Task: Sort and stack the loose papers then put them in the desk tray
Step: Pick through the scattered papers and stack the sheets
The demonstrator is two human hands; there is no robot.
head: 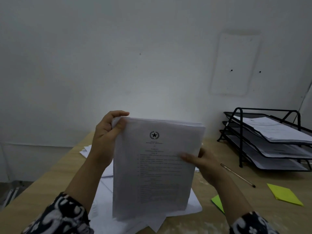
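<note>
While the bundle of papers stands upright in front of me with its bottom edge down on the loose sheets spread over the desk, I have it held at two places: my left hand curls round the top left corner, thumb pinching the front page against the fingers behind, and my right hand grips the right edge partway down, thumb lying across the printed face; the other fingers are hidden behind the pages. To square it well I judge I should loosen both grips a little, let the sheets drop onto their lower edge and tap, since the top edges look fanned and uneven toward the right corner. Tapping on the slippery loose sheets risks skidding, so bare wood would serve better. Beyond my right hand lie a pen and yellow sticky notes, and farther right stands the black mesh desk tray, its tiers already holding papers, well apart from my bundle.
</note>
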